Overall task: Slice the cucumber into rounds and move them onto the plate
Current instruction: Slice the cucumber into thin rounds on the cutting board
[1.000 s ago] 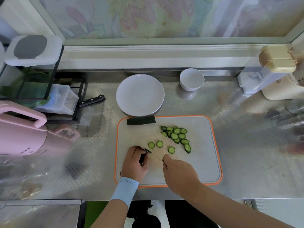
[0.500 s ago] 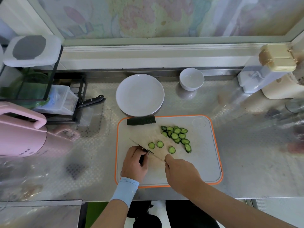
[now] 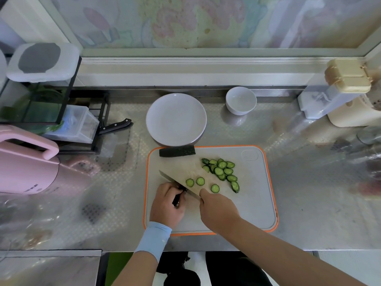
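On the orange-rimmed cutting board (image 3: 253, 205) my left hand (image 3: 166, 206) grips a short dark cucumber end (image 3: 179, 198). My right hand (image 3: 218, 209) holds the knife; its blade (image 3: 172, 180) runs up and left across the cucumber, just past my left fingers. Three loose rounds (image 3: 200, 181) lie right of the blade. A pile of several rounds (image 3: 221, 171) sits further right. Another uncut cucumber piece (image 3: 176, 151) lies at the board's far edge. The white plate (image 3: 176, 119) stands behind the board with nothing on it.
A white bowl (image 3: 240, 100) stands right of the plate. A black-handled knife (image 3: 115, 125) pokes out of a black rack (image 3: 68, 112) at the left, with a pink appliance (image 3: 26, 162) in front of it. Containers (image 3: 340, 96) crowd the right side of the steel counter.
My right hand has shifted the knife slightly up and left over the cucumber end. My left hand and the cut rounds have stayed where they were.
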Demonstrator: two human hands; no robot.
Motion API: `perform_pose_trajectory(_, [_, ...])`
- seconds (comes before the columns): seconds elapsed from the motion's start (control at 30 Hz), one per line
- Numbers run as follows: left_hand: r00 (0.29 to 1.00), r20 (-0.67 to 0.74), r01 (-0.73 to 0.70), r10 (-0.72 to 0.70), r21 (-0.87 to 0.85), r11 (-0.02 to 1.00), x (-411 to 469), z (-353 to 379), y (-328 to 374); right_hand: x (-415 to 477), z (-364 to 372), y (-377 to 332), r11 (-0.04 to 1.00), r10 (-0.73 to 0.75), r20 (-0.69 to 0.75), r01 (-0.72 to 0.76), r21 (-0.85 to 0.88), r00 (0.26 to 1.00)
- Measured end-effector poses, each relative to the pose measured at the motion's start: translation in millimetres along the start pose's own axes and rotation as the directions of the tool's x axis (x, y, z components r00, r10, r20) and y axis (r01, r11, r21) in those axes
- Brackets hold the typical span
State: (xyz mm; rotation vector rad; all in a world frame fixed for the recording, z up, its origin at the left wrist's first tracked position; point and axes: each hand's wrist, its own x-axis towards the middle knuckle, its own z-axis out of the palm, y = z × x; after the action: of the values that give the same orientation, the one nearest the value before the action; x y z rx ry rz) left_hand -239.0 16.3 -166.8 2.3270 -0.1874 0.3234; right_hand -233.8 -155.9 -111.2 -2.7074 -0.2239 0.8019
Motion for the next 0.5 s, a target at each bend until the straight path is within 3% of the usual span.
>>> perform_pose_trajectory(0.23, [0.988,0.142,-0.065,0.054,0.072,0.995,-5,-10,-5,2,1,2,1.0,-0.013,-0.02,0.013,-0.011,1.0])
perform_pose_trajectory(0.5, [0.977,0.209,-0.067,0.037,0.137,0.988,-8,-15,0,0,-1,2,0.999,-0.016,-0.061,0.014,-0.035,0.998])
